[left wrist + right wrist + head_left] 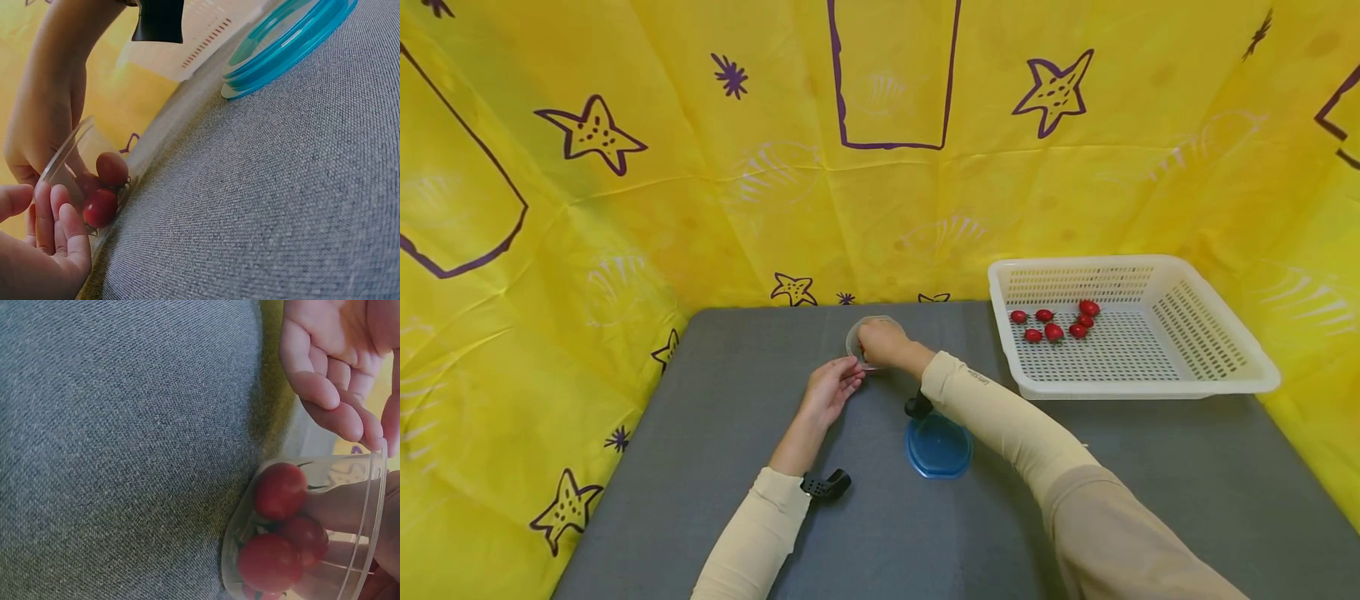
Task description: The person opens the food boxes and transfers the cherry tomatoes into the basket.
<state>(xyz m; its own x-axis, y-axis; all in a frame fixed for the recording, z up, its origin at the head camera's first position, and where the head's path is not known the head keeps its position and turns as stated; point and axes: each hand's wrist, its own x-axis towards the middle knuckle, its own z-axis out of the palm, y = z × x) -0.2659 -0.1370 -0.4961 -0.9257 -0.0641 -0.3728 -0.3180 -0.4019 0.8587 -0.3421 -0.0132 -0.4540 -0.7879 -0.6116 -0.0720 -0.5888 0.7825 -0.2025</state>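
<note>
In the head view, a clear round plastic container [853,342] stands near the table's back edge. My left hand [831,390] pinches its near rim between thumb and fingertips. My right hand [882,340] reaches down inside over the rim. Through the clear wall, the right wrist view shows red cherry tomatoes [270,562] with green stems at the bottom. There, the right hand's thumb and fingers [340,506] lie on both sides of one cherry tomato [305,539], gripping it. The left wrist view also shows tomatoes [100,208] low in the container, beside the left fingertips.
A blue round lid [938,447] lies on the grey table [880,533], close to my right forearm. At the back right sits a white perforated basket [1210,387] with several tomatoes and strawberry-like red fruits [1054,332]. A yellow patterned cloth [880,208] rises behind the table.
</note>
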